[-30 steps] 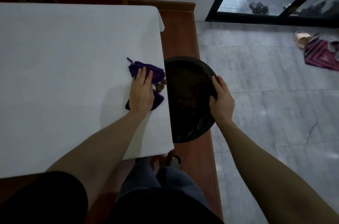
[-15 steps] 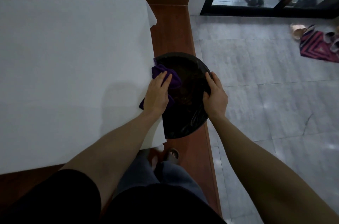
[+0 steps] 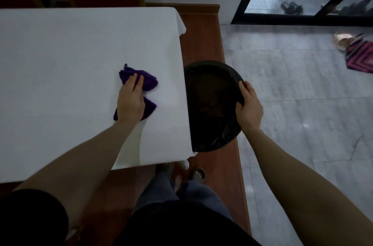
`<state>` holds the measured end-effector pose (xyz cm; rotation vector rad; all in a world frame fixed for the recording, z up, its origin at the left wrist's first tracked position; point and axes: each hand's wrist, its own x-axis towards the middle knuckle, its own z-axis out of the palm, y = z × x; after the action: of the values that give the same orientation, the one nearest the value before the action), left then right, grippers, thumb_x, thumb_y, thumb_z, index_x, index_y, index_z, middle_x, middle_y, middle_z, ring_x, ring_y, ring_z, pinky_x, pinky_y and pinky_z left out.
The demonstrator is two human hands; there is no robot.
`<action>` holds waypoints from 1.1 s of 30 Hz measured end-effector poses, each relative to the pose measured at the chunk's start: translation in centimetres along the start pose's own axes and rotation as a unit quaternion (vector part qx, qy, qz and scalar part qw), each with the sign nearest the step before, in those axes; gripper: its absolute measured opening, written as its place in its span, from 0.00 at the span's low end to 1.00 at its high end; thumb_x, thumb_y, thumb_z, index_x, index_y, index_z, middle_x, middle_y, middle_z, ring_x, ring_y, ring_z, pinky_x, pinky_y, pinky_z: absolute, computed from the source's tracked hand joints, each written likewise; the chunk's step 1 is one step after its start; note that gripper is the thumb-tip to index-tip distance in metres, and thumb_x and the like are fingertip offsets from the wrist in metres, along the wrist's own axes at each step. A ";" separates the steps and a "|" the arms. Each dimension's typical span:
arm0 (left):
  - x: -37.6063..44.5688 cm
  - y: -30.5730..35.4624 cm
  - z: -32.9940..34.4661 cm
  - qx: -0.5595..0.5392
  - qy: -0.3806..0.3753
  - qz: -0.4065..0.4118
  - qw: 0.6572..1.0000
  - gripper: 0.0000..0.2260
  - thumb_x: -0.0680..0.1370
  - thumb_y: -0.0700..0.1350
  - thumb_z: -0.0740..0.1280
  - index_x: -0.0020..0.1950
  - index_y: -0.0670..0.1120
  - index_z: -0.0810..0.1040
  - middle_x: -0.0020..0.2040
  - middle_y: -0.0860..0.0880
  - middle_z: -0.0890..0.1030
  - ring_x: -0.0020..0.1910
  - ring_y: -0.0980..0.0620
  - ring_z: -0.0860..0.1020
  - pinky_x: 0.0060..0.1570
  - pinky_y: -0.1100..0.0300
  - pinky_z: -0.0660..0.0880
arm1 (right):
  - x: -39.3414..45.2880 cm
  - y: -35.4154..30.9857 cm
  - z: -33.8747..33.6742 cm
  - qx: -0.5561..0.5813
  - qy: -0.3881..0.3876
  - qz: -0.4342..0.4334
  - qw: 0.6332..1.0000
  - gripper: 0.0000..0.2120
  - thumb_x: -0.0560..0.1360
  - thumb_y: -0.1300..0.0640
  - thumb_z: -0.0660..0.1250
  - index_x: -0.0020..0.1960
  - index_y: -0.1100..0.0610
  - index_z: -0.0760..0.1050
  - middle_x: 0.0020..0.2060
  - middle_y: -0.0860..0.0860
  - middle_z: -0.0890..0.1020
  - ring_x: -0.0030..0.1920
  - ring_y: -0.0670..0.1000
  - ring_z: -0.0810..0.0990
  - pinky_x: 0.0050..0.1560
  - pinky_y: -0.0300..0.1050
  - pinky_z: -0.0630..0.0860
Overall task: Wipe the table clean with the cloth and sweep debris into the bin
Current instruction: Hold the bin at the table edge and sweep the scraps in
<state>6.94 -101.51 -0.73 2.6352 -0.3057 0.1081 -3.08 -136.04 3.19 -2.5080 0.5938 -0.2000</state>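
The left hand (image 3: 131,102) lies palm-down on the purple cloth (image 3: 148,81), fingers stretched out and pressing it flat against the white-covered bench (image 3: 60,54); bunched folds of the cloth stick out beyond the fingertips and to the right of the palm. The cloth sits on the right part of the bench, near its right edge but apart from it. Just off that edge is the round black bin (image 3: 210,104), lined with a dark glossy bag (its contents are too dim to make out), with its left rim tucked under the bench edge. The right hand (image 3: 249,107) grips the bin's right rim, thumb curled inside and fingers wrapped over the outside. The bin stands over a strip of red-brown wood floor (image 3: 201,40); grey tiles (image 3: 292,94) spread to the right, with a striped mat (image 3: 361,58) and a slipper (image 3: 341,39) at the far right.
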 end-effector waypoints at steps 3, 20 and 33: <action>-0.5 -0.2 -0.3 0.064 -0.042 0.017 0.997 0.23 0.82 0.41 0.57 0.77 0.39 0.65 0.75 0.36 0.66 0.74 0.33 0.65 0.70 0.34 0.64 | -0.3 0.2 -0.6 -0.006 0.010 0.005 1.000 0.33 0.74 0.66 0.60 0.77 0.47 0.64 0.77 0.48 0.65 0.74 0.51 0.67 0.68 0.50 0.70; 6.5 12.6 3.4 0.002 -0.237 0.206 0.949 0.32 0.83 0.61 0.52 0.82 0.51 0.43 0.82 0.44 0.42 0.81 0.44 0.43 0.78 0.48 0.45 | -1.1 5.4 -8.8 0.003 0.184 0.128 0.974 0.32 0.75 0.67 0.60 0.77 0.49 0.64 0.76 0.48 0.65 0.74 0.50 0.65 0.71 0.47 0.64; 9.6 19.7 11.3 -0.049 -0.319 0.059 0.945 0.37 0.83 0.45 0.61 0.81 0.54 0.36 0.81 0.46 0.37 0.60 0.39 0.77 0.46 0.52 0.77 | 5.8 14.0 -7.2 0.110 0.173 0.145 0.968 0.32 0.74 0.68 0.60 0.76 0.50 0.66 0.75 0.49 0.67 0.75 0.50 0.65 0.71 0.38 0.59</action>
<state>11.87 -125.64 -0.45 2.4794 -0.6622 -0.7156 -4.95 -152.62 1.71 -2.1529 1.0097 -0.5680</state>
